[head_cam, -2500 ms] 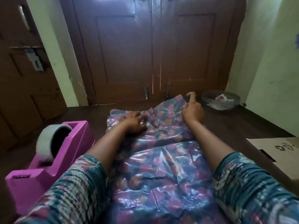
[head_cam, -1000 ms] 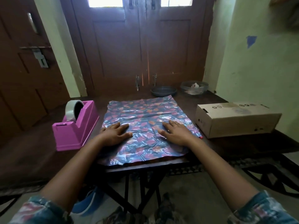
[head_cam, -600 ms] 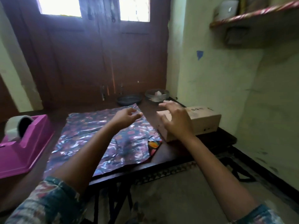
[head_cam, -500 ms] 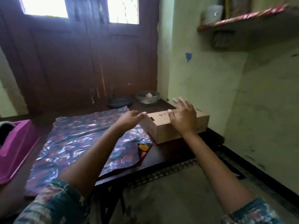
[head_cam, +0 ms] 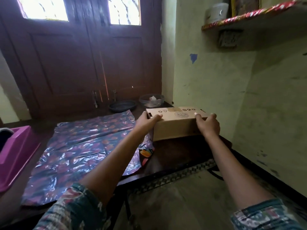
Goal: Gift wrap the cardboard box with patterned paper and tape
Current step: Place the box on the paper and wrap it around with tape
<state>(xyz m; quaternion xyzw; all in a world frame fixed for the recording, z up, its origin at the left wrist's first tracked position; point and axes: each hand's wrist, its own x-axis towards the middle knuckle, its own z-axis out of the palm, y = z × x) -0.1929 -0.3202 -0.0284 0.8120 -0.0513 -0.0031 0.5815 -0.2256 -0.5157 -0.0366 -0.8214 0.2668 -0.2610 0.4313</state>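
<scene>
A long brown cardboard box point(head_cam: 176, 128) stands on the dark table at the right, against the green wall. My left hand point(head_cam: 147, 121) grips its left end, thumb on the top edge. My right hand point(head_cam: 207, 126) grips its right end, fingers curled over the top. A shiny sheet of patterned wrapping paper point(head_cam: 83, 151), dark blue with reddish shapes, lies spread flat on the table left of the box. One corner of the paper is folded over near the box's front left corner.
A pink tape dispenser point(head_cam: 15, 153) sits at the left edge, partly cut off. A dark bowl point(head_cam: 123, 106) and a clear bowl point(head_cam: 152, 100) stand at the table's back by the brown doors. A wall shelf point(head_cam: 252, 19) hangs above right. Floor lies below the table's front edge.
My hands left the smoothed paper and went right to the box. Both now grip its ends, and the view has turned right.
</scene>
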